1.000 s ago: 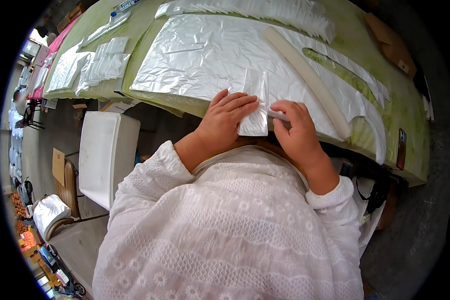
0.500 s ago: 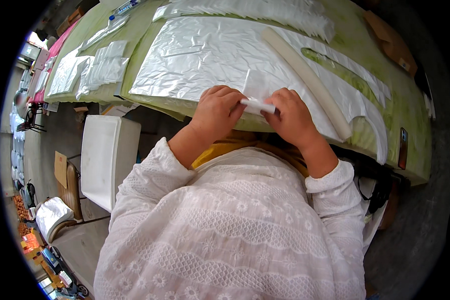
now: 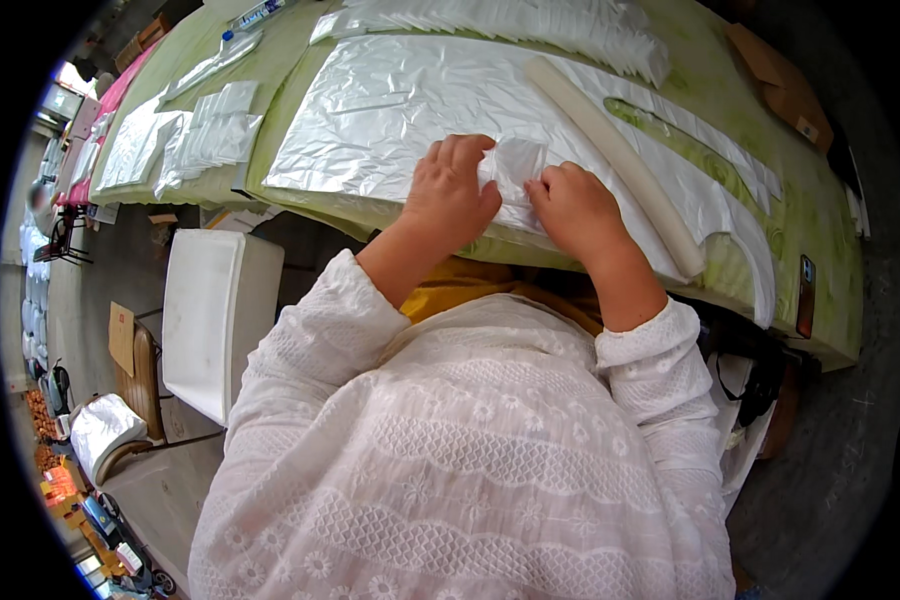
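Note:
A small folded piece of clear plastic film (image 3: 518,163), perhaps a bag, lies on the large stack of white plastic sheets (image 3: 390,110) near the table's front edge. My right hand (image 3: 577,212) pinches its right edge between thumb and curled fingers. At its left side is my left hand (image 3: 448,190), thumb and fingers apart, the fingertips at the film's upper left corner; no grip shows there. A long cream-coloured tube or rod (image 3: 610,160) rests across the sheets just right of my right hand.
Rows of flat plastic packets lie at the back (image 3: 510,20) and the left (image 3: 210,130) of the green-covered table (image 3: 820,270). A phone (image 3: 806,295) is near its right end, brown cardboard (image 3: 770,75) behind. A white bin (image 3: 205,320) stands on the floor at left.
The film was folded or rolled up between both hands at the table edge. Now it lies flatter on the sheets, both hands slightly farther forward, and my left hand has spread its fingers.

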The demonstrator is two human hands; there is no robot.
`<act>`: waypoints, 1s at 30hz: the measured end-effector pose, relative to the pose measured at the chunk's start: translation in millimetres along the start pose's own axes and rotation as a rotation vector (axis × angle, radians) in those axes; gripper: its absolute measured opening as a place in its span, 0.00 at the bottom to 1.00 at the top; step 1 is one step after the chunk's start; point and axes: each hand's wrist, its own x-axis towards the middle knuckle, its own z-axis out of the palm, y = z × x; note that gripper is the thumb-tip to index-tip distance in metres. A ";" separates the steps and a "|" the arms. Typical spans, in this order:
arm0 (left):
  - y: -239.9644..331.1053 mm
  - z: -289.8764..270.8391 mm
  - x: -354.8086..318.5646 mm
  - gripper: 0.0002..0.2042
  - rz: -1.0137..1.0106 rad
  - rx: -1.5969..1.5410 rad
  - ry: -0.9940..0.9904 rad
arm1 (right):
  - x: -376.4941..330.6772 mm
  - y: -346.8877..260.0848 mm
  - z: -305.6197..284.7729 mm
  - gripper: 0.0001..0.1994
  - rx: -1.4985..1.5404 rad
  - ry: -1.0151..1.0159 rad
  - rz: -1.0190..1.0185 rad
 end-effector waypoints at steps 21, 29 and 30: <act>21.6 7.5 -98.3 0.26 -0.499 -1.295 -0.113 | -26.5 -8.0 -15.5 0.25 0.042 -0.112 -0.192; 22.0 -1.6 -93.9 0.21 -0.651 -1.110 -0.069 | -48.5 -2.0 -8.6 0.31 0.373 -0.028 -0.182; 12.5 -4.9 -94.1 0.21 -0.572 -1.121 -0.036 | -46.8 -2.6 -9.8 0.31 0.475 -0.020 -0.124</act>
